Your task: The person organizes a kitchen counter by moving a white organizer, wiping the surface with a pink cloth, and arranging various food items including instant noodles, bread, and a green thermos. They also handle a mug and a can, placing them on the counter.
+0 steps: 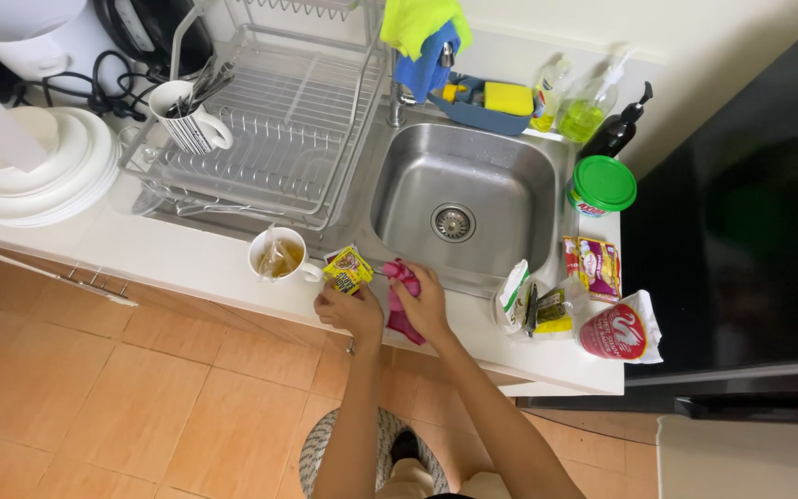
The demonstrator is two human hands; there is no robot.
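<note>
My left hand (347,308) holds a small yellow sachet (347,270) at the counter's front edge, just right of a white mug (278,256) that has a tea bag and brownish liquid in it. My right hand (423,300) grips a magenta cloth (401,298) that hangs over the counter edge, in front of the steel sink (510,176). The two hands are close together, almost touching.
A wire dish rack (274,129) with a striped utensil mug (188,118) stands left of the sink, stacked white plates (43,171) further left. Sachets and packets (565,300), a green-lidded tub (600,188), soap bottles (586,106) and a sponge caddy (491,103) crowd the right and back.
</note>
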